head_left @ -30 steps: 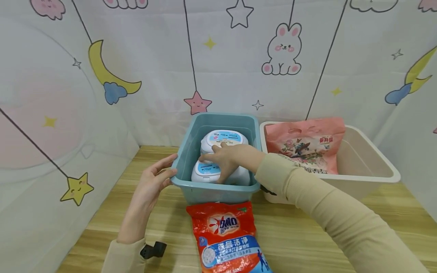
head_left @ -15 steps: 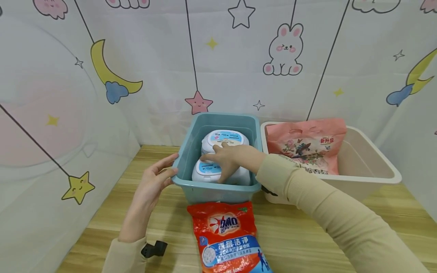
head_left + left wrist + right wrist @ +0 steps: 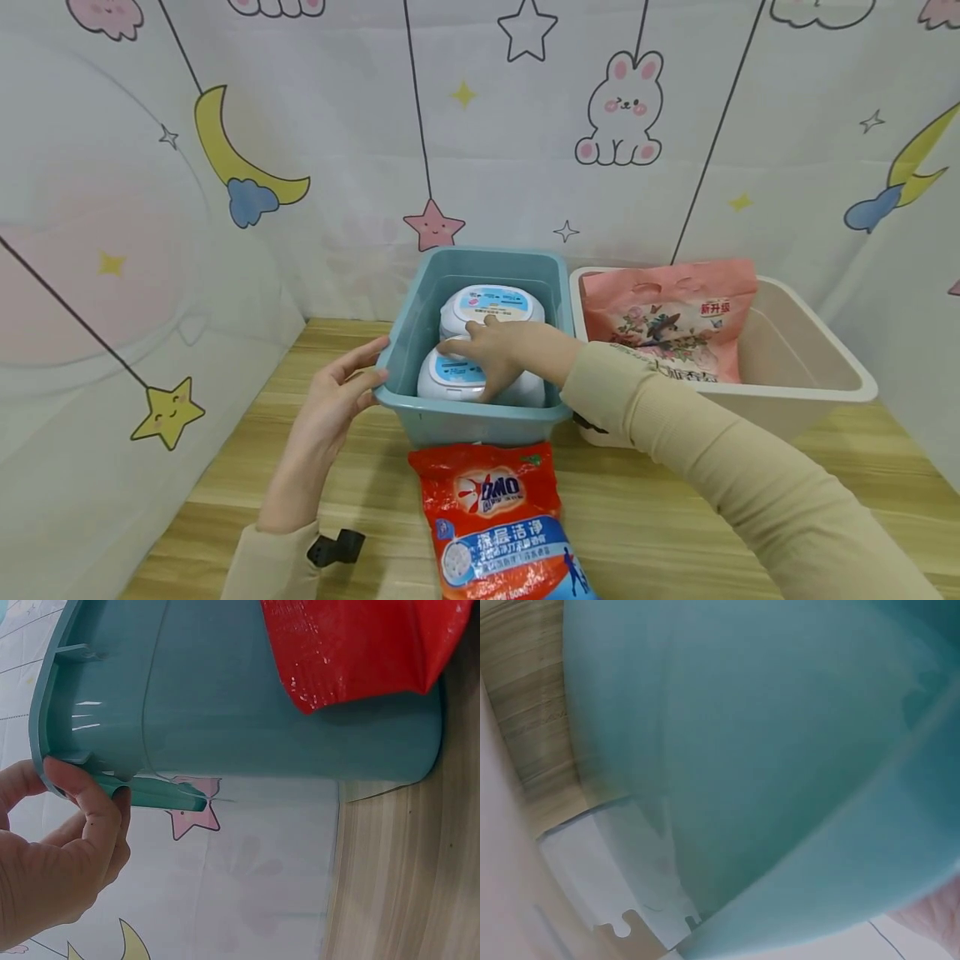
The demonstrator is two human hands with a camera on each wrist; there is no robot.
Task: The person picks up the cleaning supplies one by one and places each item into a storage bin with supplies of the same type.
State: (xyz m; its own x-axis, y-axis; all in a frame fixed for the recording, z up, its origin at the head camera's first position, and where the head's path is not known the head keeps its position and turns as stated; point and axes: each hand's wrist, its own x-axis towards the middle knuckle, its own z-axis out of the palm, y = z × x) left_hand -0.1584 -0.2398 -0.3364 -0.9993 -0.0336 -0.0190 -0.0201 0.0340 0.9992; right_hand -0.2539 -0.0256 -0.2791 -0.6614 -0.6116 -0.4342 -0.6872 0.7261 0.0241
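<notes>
A blue-green plastic bin [image 3: 408, 354] stands on the table with two white lidded tubs inside. The back tub [image 3: 491, 304] has a blue label on its lid; the front tub [image 3: 442, 387] is partly hidden by my right hand [image 3: 498, 350]. That hand reaches over the bin's right side and grips the front tub across its top, fingers spread and bent. My left hand [image 3: 337, 400] pinches the bin's left rim, thumb on one side and fingers on the other, as the left wrist view confirms. The right wrist view shows mostly the bin's outer wall [image 3: 742, 750].
A red detergent bag [image 3: 495, 517] lies in front of the bin, its top close to the bin wall. To the right stands a beige bin [image 3: 802, 342] holding a pink bag [image 3: 675, 308]. A patterned curtain [image 3: 337, 167] hangs behind the wooden table [image 3: 660, 508].
</notes>
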